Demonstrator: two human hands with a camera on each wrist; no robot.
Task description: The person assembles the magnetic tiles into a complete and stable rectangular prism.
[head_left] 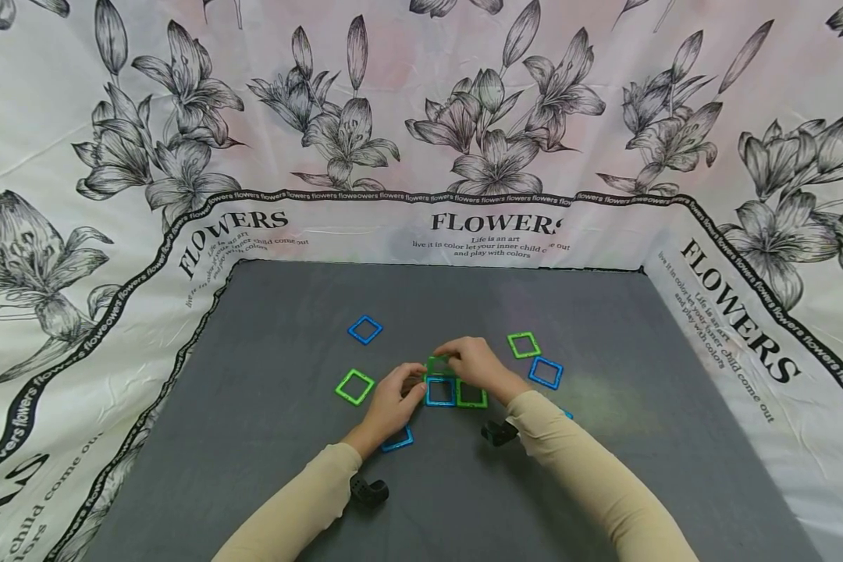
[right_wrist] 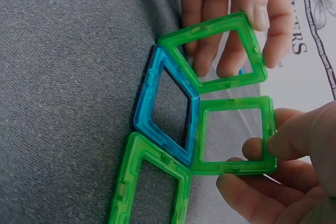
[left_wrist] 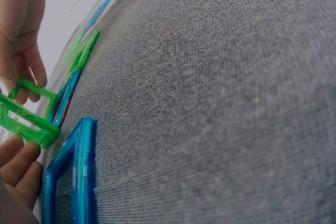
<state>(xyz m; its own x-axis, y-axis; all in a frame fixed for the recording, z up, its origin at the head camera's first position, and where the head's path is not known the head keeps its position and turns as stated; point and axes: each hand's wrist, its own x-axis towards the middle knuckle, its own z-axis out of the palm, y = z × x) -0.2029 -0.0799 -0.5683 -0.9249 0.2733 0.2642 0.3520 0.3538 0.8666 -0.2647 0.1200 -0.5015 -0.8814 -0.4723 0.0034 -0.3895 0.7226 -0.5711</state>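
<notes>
A: Fingers first?
B: Left hand [head_left: 392, 402]: thumb at the outer corner of a see-through green square plastic frame [right_wrist: 228, 83], fingertips behind it, a narrow pinch. Right hand [head_left: 474, 365]: thumb and fingers drawn in on the outer edge of a second green square plastic frame [right_wrist: 233, 102].

A: Between the hands?
B: A see-through blue square plastic frame [right_wrist: 149, 87], flat. Both gripped frames rise off it, one at its left edge, one at its far edge. A third green square plastic frame [right_wrist: 123, 182] lies flat below the right hand, against the blue one's right edge.

A: Step?
B: Looks like standing sides up round the blue piece. The raised pair's neighbouring edges are apart, so the next move probably calls for bringing those together, lower edges kept on the blue.

A: Further out?
B: Loose green frame [head_left: 344, 379] left of the left fingers, loose blue frame [head_left: 398, 446] by that wrist; others beyond the right hand, all on grey cloth [head_left: 274, 468].
</notes>
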